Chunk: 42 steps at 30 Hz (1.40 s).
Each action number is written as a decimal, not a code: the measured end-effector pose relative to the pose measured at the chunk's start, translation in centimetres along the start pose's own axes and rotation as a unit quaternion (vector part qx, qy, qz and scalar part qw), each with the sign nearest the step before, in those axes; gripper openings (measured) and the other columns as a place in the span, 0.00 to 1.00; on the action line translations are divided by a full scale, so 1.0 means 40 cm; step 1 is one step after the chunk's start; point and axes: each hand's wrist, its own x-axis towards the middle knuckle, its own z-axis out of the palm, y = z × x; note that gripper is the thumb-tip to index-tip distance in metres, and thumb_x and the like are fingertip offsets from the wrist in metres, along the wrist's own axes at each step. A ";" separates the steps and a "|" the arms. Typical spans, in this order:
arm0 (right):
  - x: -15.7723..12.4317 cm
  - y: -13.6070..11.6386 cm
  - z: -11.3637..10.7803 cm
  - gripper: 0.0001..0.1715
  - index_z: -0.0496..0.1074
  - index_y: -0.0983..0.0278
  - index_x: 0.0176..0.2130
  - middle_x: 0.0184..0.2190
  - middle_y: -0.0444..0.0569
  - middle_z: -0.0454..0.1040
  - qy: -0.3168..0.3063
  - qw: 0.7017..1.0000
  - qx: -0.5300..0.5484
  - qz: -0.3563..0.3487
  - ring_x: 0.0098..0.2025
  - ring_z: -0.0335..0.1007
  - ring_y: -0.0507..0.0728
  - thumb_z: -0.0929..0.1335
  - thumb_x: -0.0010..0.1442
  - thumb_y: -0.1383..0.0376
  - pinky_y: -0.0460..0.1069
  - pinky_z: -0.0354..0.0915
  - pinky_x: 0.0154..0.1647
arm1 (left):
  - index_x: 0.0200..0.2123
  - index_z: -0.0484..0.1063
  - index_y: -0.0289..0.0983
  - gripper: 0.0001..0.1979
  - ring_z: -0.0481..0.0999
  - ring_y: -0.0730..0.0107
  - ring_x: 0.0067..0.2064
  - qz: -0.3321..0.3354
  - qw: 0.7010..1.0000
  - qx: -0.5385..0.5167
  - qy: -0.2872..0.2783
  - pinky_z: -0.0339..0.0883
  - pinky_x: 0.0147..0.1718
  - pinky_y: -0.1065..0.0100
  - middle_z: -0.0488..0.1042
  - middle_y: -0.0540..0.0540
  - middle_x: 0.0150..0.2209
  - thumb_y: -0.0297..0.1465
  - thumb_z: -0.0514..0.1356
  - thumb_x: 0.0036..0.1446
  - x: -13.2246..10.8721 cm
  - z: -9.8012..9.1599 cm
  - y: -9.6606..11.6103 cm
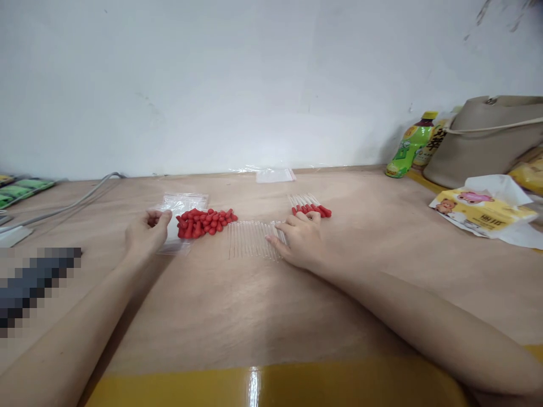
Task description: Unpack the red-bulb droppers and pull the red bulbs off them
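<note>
My left hand [148, 234] is at the left edge of a clear zip bag [172, 240], thumb and fingers closed together; what they hold, if anything, is hidden. Right of it a pile of red rubber dropper bulbs [206, 222] lies partly over the bag. A row of thin clear glass tubes [248, 240] lies side by side in the middle. Over the right end of that row, my right hand [303, 237] reaches with thumb and index finger apart, touching the tubes. Just beyond it are several droppers [309, 206], tubes with red bulbs fitted on their near ends.
Against the wall lies another small clear bag [275, 175]. At the right stand a green drink bottle [411, 147], a beige bag [479, 141] and a yellow tissue pack [483, 209]. A grey cable [80, 200] and green packets [25, 189] are at the left.
</note>
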 end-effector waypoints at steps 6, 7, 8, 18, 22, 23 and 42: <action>0.015 0.126 -0.024 0.12 0.74 0.61 0.34 0.30 0.46 0.73 0.030 0.988 0.056 0.144 0.35 0.66 0.54 0.63 0.55 0.60 0.54 0.48 0.43 | 0.30 0.69 0.35 0.10 0.67 0.69 0.30 0.177 0.982 -0.036 0.048 0.60 0.31 0.67 0.69 0.49 0.27 0.37 0.57 0.52 -0.106 0.021 0.108; 0.019 0.153 -0.025 0.12 0.74 0.60 0.33 0.30 0.46 0.72 0.033 0.981 0.062 0.180 0.34 0.66 0.54 0.63 0.55 0.60 0.54 0.49 0.42 | 0.29 0.69 0.36 0.08 0.67 0.68 0.32 0.245 0.968 -0.045 0.031 0.60 0.34 0.65 0.70 0.48 0.27 0.36 0.57 0.52 -0.133 0.027 0.131; 0.022 0.180 -0.024 0.12 0.73 0.61 0.34 0.32 0.47 0.72 0.035 0.974 0.062 0.216 0.34 0.66 0.54 0.63 0.54 0.59 0.54 0.51 0.42 | 0.29 0.69 0.36 0.07 0.68 0.67 0.33 0.307 0.950 -0.057 0.003 0.60 0.37 0.64 0.70 0.48 0.28 0.34 0.57 0.52 -0.159 0.033 0.152; 0.030 0.248 0.002 0.21 0.72 0.60 0.33 0.29 0.45 0.72 0.014 0.956 0.091 0.278 0.36 0.66 0.57 0.65 0.48 0.47 0.54 0.52 0.41 | 0.29 0.69 0.36 0.05 0.65 0.68 0.33 0.458 0.878 -0.099 -0.099 0.61 0.35 0.64 0.70 0.47 0.29 0.30 0.57 0.54 -0.228 0.052 0.239; 0.024 0.226 0.000 0.21 0.73 0.60 0.30 0.28 0.45 0.70 0.025 0.977 0.064 0.201 0.37 0.64 0.57 0.66 0.48 0.46 0.53 0.49 0.40 | 0.29 0.69 0.36 0.05 0.65 0.69 0.32 0.464 0.870 -0.123 -0.108 0.60 0.36 0.64 0.70 0.48 0.28 0.30 0.56 0.55 -0.224 0.077 0.242; 0.023 0.224 0.000 0.20 0.73 0.60 0.29 0.28 0.46 0.70 0.025 0.980 0.056 0.191 0.37 0.64 0.57 0.66 0.48 0.47 0.53 0.49 0.39 | 0.28 0.69 0.36 0.05 0.65 0.70 0.32 0.465 0.869 -0.129 -0.107 0.60 0.36 0.64 0.70 0.48 0.27 0.30 0.56 0.55 -0.225 0.082 0.244; -0.022 0.135 -0.032 0.12 0.73 0.62 0.37 0.30 0.47 0.74 0.121 0.975 0.182 0.034 0.34 0.65 0.54 0.63 0.59 0.61 0.52 0.56 0.42 | 0.45 0.67 0.37 0.13 0.69 0.63 0.47 0.481 0.864 -0.129 -0.070 0.62 0.47 0.60 0.71 0.42 0.44 0.27 0.55 0.55 -0.228 0.083 0.247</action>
